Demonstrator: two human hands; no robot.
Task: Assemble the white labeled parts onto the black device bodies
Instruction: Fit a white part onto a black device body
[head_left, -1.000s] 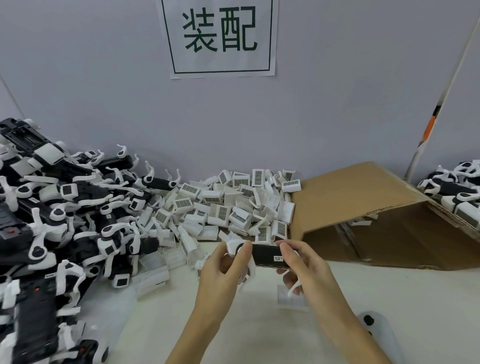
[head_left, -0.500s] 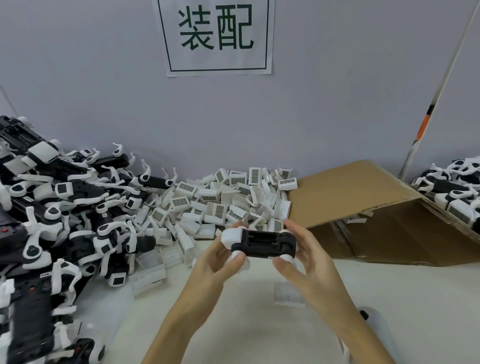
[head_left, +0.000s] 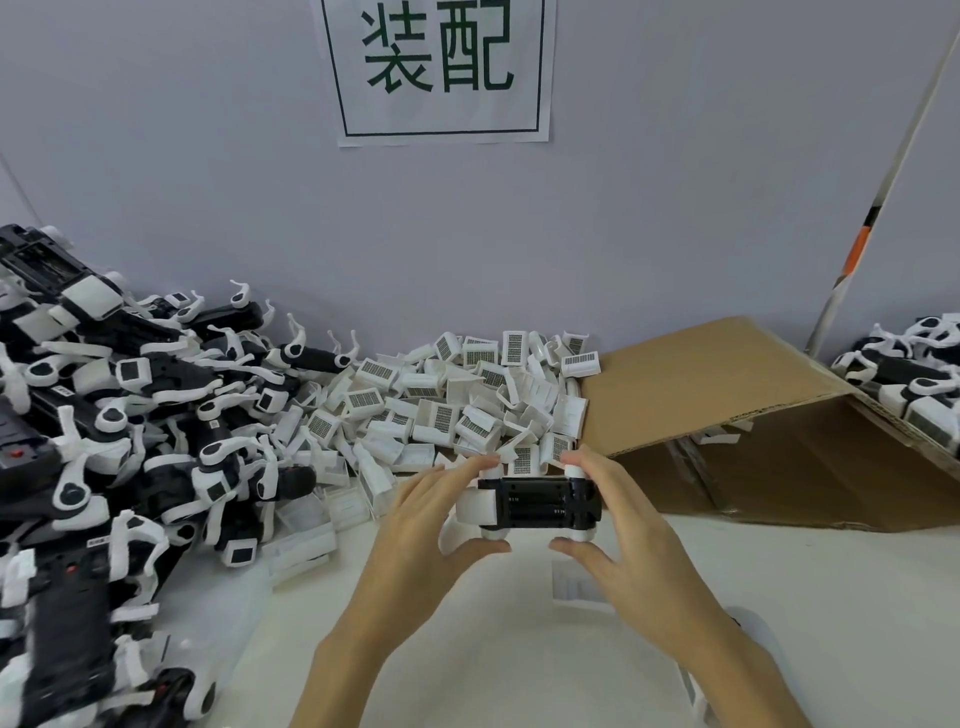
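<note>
Clearly light and stiff, the black body (head_left: 540, 503) looks like moulded plastic that sits easily between fingertips; I would judge the safest hold to be at its two short ends, where the white rounded pieces stick out, leaving the long open face free. It hangs just above the bench (head_left: 519, 649), in front of the heap of white labelled parts (head_left: 447, 410). The left hand (head_left: 415, 551) pinches its left end, thumb below and fingers on top, and the right hand (head_left: 634, 540) pinches the right end the same way. Its open side faces up, showing a ribbed recess, with a white cover piece (head_left: 478, 506) at the left end. The thin white clips elsewhere look likely to snap if forced.
</note>
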